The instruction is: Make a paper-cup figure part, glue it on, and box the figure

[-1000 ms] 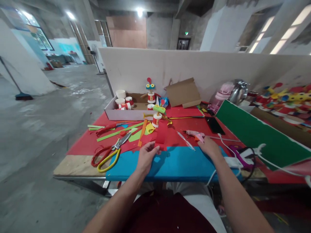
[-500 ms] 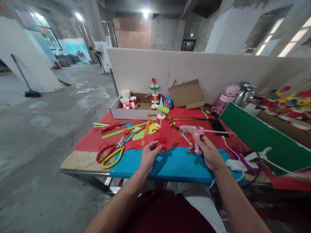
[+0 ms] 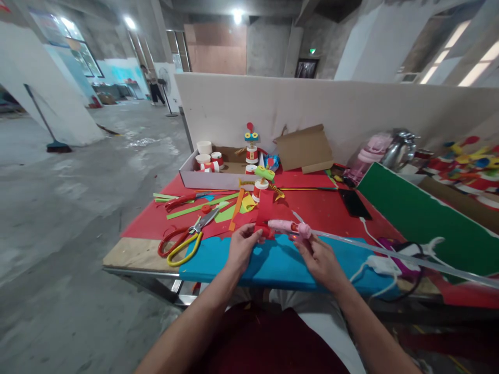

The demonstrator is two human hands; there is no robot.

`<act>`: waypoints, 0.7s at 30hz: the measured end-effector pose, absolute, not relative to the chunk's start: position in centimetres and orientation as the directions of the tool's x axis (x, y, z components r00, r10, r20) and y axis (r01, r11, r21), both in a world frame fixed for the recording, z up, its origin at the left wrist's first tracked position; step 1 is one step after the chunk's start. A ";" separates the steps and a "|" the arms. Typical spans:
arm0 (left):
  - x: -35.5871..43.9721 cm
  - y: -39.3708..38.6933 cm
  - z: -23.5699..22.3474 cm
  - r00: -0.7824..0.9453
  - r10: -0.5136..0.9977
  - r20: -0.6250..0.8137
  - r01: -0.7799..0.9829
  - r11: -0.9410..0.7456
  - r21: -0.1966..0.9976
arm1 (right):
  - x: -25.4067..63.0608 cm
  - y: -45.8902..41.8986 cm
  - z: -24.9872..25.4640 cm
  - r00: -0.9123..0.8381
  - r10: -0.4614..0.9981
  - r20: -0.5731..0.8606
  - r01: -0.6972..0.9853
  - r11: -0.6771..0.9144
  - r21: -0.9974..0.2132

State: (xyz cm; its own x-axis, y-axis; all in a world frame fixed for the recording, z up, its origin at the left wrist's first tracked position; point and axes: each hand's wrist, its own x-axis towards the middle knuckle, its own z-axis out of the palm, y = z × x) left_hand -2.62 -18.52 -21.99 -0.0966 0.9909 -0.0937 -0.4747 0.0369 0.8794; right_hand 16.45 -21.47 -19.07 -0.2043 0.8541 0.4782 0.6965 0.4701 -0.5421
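Observation:
My left hand (image 3: 242, 248) pinches the lower end of a red paper strip (image 3: 265, 205) above the blue sheet (image 3: 273, 270). My right hand (image 3: 318, 258) is wrapped round a pink hot glue gun (image 3: 281, 225). Its nozzle points left and lies close to the strip's lower end; whether it touches, I cannot tell. A long clear glue stick (image 3: 366, 246) sticks out of the gun's back to the right. Just behind the strip stands a paper-cup figure (image 3: 260, 190) with a green head and coiled arms. Scissors (image 3: 185, 243) with red and yellow handles lie left of my left hand.
A white box (image 3: 212, 181) with paper cups stands behind, near another cup figure (image 3: 251, 154). Paper strips (image 3: 202, 206) lie at left. To the right are a phone (image 3: 354, 204), a green panel (image 3: 424, 223) and a power strip (image 3: 397, 262). Far off, a person (image 3: 155, 87) walks.
The glue gun in my right hand has moved left and turned, bringing its nozzle to the red strip by my left hand. A person has appeared in the far background.

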 end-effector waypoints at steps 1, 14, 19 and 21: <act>-2.6 -18.5 -22.0 -0.101 0.990 -0.099 -0.475 0.039 0.879 | 16.4 -21.5 -19.2 -0.221 0.851 0.477 0.703 0.478 -0.527; -2.7 -18.4 -22.3 -0.081 0.991 -0.107 -0.448 0.059 0.892 | 16.0 -21.4 -19.4 -0.275 0.850 0.449 0.731 0.488 -0.477; -2.7 -18.4 -22.4 -0.077 0.993 -0.091 -0.435 0.049 0.899 | 15.8 -21.4 -19.5 -0.275 0.840 0.469 0.744 0.494 -0.449; -2.7 -18.4 -22.5 -0.074 0.994 -0.085 -0.432 0.045 0.901 | 15.8 -21.4 -19.6 -0.275 0.837 0.473 0.750 0.494 -0.439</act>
